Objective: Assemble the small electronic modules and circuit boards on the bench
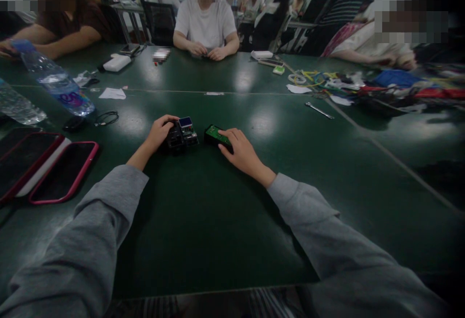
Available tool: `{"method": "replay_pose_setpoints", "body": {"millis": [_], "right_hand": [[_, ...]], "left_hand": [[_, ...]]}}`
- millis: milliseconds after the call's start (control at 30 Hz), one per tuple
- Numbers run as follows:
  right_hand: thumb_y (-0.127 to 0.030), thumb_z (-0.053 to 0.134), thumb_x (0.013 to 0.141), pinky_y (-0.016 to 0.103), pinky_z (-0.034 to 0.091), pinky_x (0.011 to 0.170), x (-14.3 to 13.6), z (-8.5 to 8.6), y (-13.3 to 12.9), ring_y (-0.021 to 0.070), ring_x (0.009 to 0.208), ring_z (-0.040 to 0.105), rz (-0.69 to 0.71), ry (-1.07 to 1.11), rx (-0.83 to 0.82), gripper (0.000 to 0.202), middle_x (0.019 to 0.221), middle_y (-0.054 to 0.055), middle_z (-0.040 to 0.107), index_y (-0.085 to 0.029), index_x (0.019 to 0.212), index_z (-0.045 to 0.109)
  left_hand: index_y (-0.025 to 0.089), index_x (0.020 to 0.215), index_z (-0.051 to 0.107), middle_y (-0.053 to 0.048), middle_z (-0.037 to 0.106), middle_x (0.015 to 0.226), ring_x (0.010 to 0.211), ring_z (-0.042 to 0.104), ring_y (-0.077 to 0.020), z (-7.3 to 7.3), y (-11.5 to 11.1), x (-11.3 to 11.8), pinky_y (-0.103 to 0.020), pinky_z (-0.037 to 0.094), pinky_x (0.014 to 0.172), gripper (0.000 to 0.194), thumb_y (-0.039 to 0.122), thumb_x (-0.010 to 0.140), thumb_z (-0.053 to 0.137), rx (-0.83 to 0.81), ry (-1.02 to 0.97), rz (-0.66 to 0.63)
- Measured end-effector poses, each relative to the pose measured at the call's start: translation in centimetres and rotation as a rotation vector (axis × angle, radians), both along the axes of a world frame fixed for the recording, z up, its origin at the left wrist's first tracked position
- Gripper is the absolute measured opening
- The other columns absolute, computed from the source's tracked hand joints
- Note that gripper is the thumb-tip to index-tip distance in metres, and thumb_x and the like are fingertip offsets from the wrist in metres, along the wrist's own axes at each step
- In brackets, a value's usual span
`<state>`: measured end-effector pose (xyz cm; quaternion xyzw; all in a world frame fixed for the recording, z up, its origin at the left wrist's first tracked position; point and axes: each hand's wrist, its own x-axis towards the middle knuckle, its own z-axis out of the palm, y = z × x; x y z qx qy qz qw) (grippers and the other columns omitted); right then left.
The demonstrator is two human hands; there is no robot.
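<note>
My left hand is closed round the left side of a black electronic device, which rests on the table. A small dark-blue screen and exposed circuit parts show at its right end. To the right, separated by a short gap, lies a green circuit board in a black case. My right hand grips its right end, fingers over the top and thumb along the near side. The undersides of both things are hidden.
Phones, one in a pink-red case, and a water bottle are at the left. A wrench lies to the right, before a heap of cables. Across the green table sits a person in a white shirt; others sit at both sides.
</note>
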<state>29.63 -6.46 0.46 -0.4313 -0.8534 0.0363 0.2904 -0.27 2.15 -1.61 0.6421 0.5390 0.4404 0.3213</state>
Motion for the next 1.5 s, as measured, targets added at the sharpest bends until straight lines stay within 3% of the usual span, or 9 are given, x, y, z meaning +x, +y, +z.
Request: {"method": "replay_pose_setpoints", "body": {"millis": [1333, 1500], "right_hand": [[-0.035, 0.047, 0.093, 0.047, 0.049, 0.092, -0.12, 0.81, -0.70, 0.0266, 0.112, 0.052, -0.013, -0.021, 0.007, 0.040, 0.120, 0.013, 0.052, -0.020, 0.131, 0.046], [-0.036, 0.050, 0.090, 0.050, 0.047, 0.097, -0.24, 0.69, -0.63, 0.0283, 0.117, 0.050, -0.054, 0.008, 0.022, 0.049, 0.124, 0.015, 0.049, -0.017, 0.135, 0.041]], "left_hand": [[0.019, 0.098, 0.068, -0.005, 0.068, 0.101, 0.093, 0.060, -0.0197, 0.54, -0.51, 0.06, -0.038, 0.047, 0.090, 0.031, 0.022, 0.076, 0.046, -0.001, -0.005, -0.024], [0.019, 0.098, 0.068, -0.005, 0.068, 0.104, 0.094, 0.060, -0.0202, 0.68, -0.72, 0.04, -0.039, 0.046, 0.091, 0.031, 0.024, 0.076, 0.046, 0.003, 0.000, -0.018]]}}
